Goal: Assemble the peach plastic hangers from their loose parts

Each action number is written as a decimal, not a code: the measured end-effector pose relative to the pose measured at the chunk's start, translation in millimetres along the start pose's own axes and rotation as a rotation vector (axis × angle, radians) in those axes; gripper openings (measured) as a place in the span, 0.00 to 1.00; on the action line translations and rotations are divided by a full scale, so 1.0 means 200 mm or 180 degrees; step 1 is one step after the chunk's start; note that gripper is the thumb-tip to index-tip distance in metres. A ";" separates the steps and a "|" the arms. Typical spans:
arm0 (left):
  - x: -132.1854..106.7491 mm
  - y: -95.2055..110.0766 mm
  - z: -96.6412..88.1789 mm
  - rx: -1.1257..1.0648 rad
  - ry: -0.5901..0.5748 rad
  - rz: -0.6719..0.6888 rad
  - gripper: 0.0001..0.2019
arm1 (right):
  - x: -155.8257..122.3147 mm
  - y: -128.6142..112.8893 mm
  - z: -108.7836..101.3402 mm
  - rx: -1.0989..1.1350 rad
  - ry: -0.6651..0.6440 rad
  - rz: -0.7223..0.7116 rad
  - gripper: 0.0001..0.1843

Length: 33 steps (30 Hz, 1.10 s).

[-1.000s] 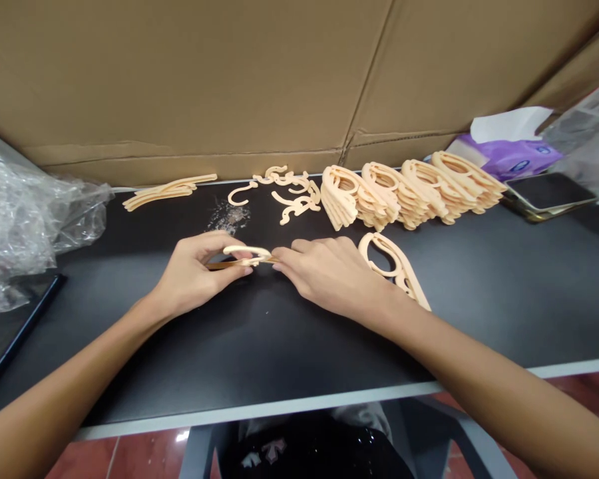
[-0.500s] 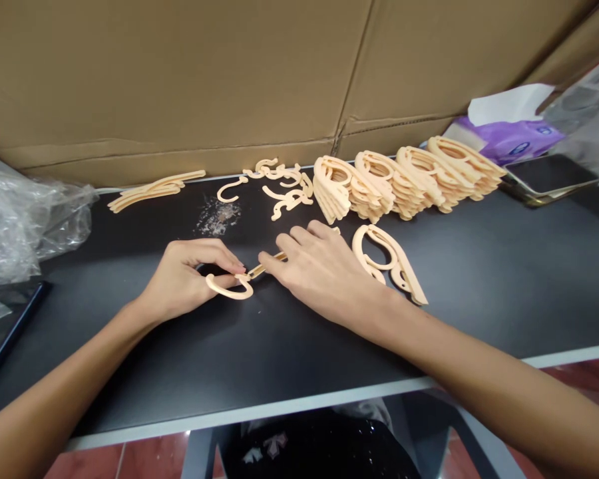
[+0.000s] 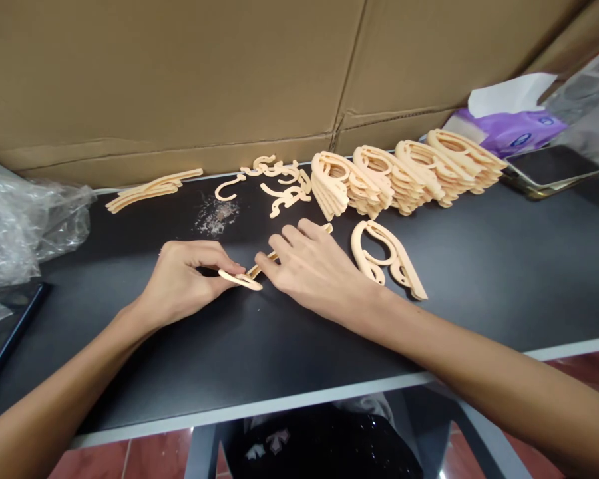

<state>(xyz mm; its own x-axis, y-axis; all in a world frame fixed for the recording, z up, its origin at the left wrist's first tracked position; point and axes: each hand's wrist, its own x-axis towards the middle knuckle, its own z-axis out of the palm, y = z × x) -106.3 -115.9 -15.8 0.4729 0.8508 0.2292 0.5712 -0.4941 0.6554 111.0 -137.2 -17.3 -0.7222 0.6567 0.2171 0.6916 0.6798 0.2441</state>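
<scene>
We pinch a peach plastic hanger piece on the black tabletop
Our left hand has its fingers clamped on the piece, just beside our right hand, which lies with fingers apart over a thin plastic strip. A loose hanger lies just right of that hand, stacked hangers line the far edge, and tabletop stretches between our wrists and the near edge. The logo on the purple tissue pack is too small to read

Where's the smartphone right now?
In the head view, the smartphone lies at the black tabletop's far right, beside the purple tissue pack and right of the stacked plastic pieces.
</scene>
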 end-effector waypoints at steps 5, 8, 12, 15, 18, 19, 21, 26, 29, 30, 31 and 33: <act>-0.01 0.01 0.01 0.0125 0.0118 -0.0254 0.05 | 0.00 0.00 0.00 0.0034 -0.0189 0.0005 0.14; -0.01 0.00 0.01 0.0175 0.0184 -0.0405 0.05 | 0.01 0.00 0.00 0.0097 -0.0340 0.0030 0.13; -0.01 0.01 0.02 0.0201 0.0165 -0.0560 0.06 | 0.01 0.00 0.02 0.0109 -0.0281 0.0072 0.12; -0.01 0.02 0.02 0.0232 0.0153 -0.0677 0.07 | 0.00 -0.01 0.03 0.0101 -0.0226 0.0098 0.12; -0.01 0.02 0.02 0.0321 0.0113 -0.0664 0.07 | 0.00 -0.01 0.03 0.0095 -0.0212 0.0091 0.12; -0.02 0.02 0.02 0.0337 0.0101 -0.0652 0.07 | 0.00 -0.01 0.03 0.0101 -0.0219 0.0091 0.12; -0.02 0.02 0.01 0.0318 0.0082 -0.0630 0.07 | 0.01 -0.01 0.02 0.0153 -0.0260 0.0108 0.11; -0.02 0.01 0.01 0.0296 0.0044 -0.0631 0.05 | 0.00 -0.01 -0.01 0.0237 -0.0333 0.0190 0.11; -0.01 0.02 0.01 0.0312 0.0018 -0.0594 0.05 | 0.00 -0.02 -0.02 0.0274 -0.0341 0.0200 0.10; -0.01 0.02 0.01 0.0309 0.0014 -0.0566 0.05 | 0.00 -0.02 -0.02 0.0285 -0.0348 0.0207 0.10; -0.01 0.03 0.01 0.0313 0.0016 -0.0541 0.04 | 0.00 -0.02 -0.02 0.0294 -0.0354 0.0219 0.10; -0.01 0.03 0.01 0.0330 0.0046 -0.0509 0.04 | 0.00 -0.03 -0.02 0.0313 -0.0366 0.0270 0.10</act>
<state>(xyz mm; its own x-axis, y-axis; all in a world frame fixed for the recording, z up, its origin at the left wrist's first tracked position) -101.9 -121.8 -14.1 0.3613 0.9221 0.1388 0.7047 -0.3675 0.6069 106.2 -142.1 -15.2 -0.6588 0.7423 0.1222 0.7520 0.6453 0.1347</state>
